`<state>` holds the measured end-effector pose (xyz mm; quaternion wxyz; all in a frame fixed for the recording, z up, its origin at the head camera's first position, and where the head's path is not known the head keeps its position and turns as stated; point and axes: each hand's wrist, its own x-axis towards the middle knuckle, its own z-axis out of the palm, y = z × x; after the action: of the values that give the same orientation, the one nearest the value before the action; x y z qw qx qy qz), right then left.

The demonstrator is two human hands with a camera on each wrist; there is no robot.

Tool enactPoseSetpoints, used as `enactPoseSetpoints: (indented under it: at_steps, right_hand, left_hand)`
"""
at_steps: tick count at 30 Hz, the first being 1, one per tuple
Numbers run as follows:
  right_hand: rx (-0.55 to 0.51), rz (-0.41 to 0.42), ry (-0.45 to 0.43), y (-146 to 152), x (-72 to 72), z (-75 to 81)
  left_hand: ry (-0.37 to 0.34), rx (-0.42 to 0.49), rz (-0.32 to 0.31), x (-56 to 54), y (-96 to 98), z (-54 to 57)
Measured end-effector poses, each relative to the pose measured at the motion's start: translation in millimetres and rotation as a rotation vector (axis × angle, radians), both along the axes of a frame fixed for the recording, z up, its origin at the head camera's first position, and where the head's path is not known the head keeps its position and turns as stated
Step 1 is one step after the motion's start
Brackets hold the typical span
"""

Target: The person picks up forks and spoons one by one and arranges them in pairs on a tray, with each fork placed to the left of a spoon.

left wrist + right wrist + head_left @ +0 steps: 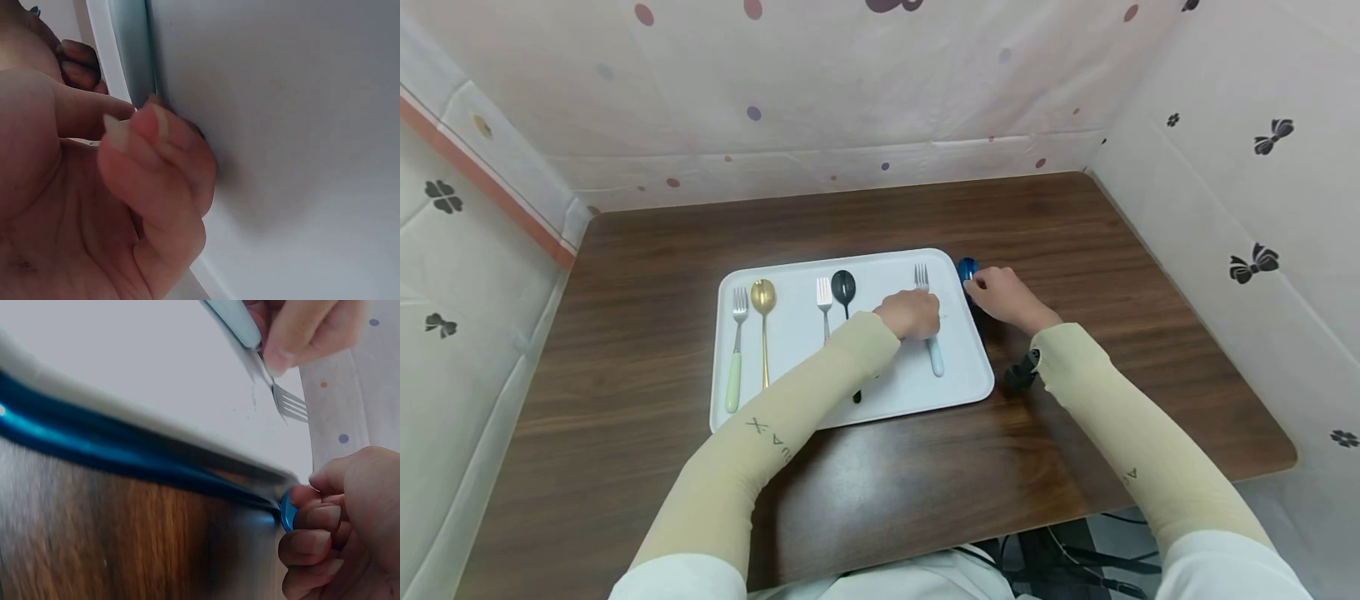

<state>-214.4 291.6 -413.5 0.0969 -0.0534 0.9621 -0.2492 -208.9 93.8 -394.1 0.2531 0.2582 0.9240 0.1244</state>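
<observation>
On the white tray (887, 271), my left hand (910, 315) pinches a fork (936, 358) with a light blue handle. The right wrist view has the thumb and fingers at the neck of that fork (237, 322), tines pointing away. Just beyond the tray's right edge, my right hand (1006, 297) pinches a shiny blue spoon (967, 267) close to its bowl. Its blue handle (125, 447) runs along the tray's side over the wood. In the left wrist view, curled fingers of the left hand (156, 162) hide part of the fork's handle (134, 50).
Left on the tray lie a green-handled fork (735, 358) and a gold spoon (764, 308). Nearer its middle are another fork (824, 300) and a black spoon (843, 287), partly under the left arm. Patterned sheets (820, 100) stand around the wooden table (647, 333).
</observation>
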Motion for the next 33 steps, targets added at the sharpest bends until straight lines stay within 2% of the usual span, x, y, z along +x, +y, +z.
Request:
enactPoseSetpoints:
  at_steps: [4, 13, 20, 28, 33]
  right_hand:
    - [0.045, -0.032, 0.018, 6, 3.4, 3.6]
    - [0.092, -0.030, -0.060, 12, 10.7, 8.2]
    - [0.115, -0.031, -0.065, 11, 10.8, 5.9]
    - [0.119, -0.042, -0.078, 11, 8.0, 1.9]
    - [0.109, -0.044, -0.077, 11, 6.3, 0.4]
  left_hand:
    - [0.008, -0.002, -0.007, 1.3, -4.3, 3.9]
    - [0.095, -0.019, -0.055, 4.2, -20.9, 16.4]
    - [0.148, -0.033, -0.062, 7.6, -37.4, 28.1]
    - [0.201, -0.036, -0.057, 12.8, -55.7, 35.5]
    - [0.217, -0.038, -0.059, 15.4, -68.2, 35.7]
